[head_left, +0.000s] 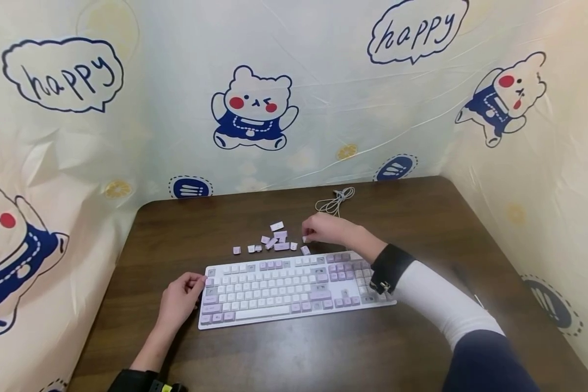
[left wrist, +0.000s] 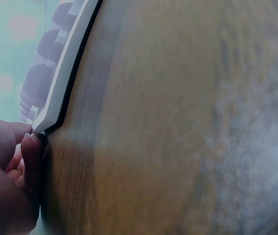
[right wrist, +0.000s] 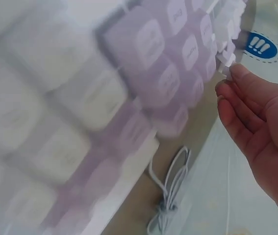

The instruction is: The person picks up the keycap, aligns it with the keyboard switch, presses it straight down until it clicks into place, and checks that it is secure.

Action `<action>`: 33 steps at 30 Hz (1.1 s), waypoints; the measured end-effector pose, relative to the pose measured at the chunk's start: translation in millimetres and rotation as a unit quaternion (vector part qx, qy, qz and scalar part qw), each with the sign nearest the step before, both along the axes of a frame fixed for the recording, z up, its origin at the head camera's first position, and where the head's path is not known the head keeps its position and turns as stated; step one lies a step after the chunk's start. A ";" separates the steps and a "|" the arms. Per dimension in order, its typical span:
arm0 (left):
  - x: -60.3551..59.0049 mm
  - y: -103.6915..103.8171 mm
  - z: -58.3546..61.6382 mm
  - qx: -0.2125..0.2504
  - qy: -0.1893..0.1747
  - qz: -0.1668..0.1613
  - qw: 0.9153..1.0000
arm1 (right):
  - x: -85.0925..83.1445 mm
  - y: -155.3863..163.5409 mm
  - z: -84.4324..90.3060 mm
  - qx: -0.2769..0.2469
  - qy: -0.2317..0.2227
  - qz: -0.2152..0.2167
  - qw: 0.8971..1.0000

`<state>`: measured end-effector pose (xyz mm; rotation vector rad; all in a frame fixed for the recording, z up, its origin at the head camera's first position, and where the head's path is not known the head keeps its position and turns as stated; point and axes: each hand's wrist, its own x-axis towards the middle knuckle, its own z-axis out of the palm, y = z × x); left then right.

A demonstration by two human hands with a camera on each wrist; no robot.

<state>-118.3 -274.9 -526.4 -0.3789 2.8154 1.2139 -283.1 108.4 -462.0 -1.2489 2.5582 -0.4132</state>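
White-and-purple keyboard (head_left: 294,288) lying flat near the middle of the brown desk (head_left: 421,218), with the left hand (head_left: 178,302) pinching its left edge, fingers curled against the corner. Right hand (head_left: 325,228) beyond the top edge, fingertips closed on a small white keycap (head_left: 305,238), mostly hidden by the fingers, beside the loose keycaps (head_left: 274,239). Keyboard blurred in both wrist views; coiled cable (head_left: 335,200) lying behind.

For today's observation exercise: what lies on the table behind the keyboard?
Behind the keyboard lie loose keycaps, and farther back a coiled white cable. The right hand reaches among the keycaps and hides whatever lies under it.
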 end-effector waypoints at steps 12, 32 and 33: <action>-1.8 -0.6 -1.7 -0.001 -0.005 -0.007 1.000 | 37.5 75.8 14.5 -0.024 0.020 -0.030 0.999; -1.8 -1.3 -3.9 -0.005 0.008 -0.007 1.000 | 80.7 167.0 5.3 -0.016 -0.096 -0.173 0.980; -1.9 -0.9 -4.2 -0.005 0.008 -0.007 1.000 | 81.4 168.4 4.3 -0.017 -0.106 -0.178 0.978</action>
